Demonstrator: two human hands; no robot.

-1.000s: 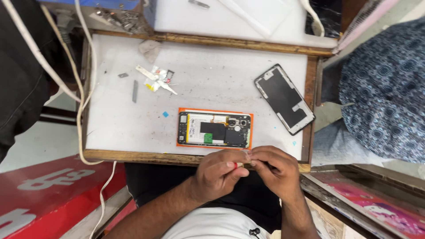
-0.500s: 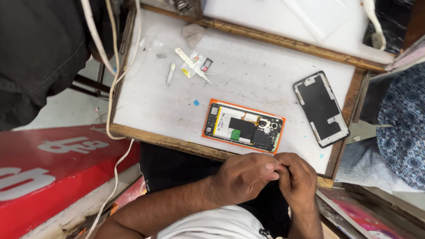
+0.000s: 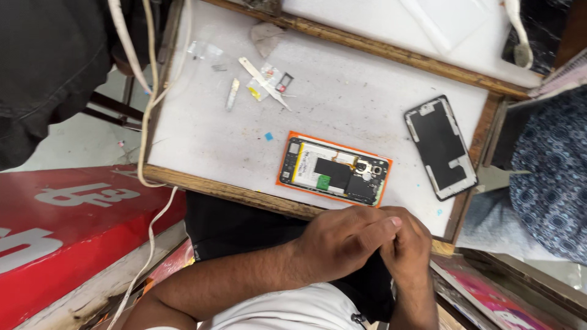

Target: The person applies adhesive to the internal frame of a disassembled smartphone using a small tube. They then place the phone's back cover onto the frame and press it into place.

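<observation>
At the desk's (image 3: 342,79) near edge, left hand (image 3: 342,238) and right hand (image 3: 406,247) are curled together; any held item is hidden. The opened orange-framed phone (image 3: 333,169) lies just beyond them.

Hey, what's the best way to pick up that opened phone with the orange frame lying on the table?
Probably by its two long orange edges, near the middle, coming from above. The opened phone lies flat with its battery and circuit boards facing up, so fingers should stay off the top. Its lower long edge faces the left hand and right hand, which are clasped together at the white table's near rim.
</observation>
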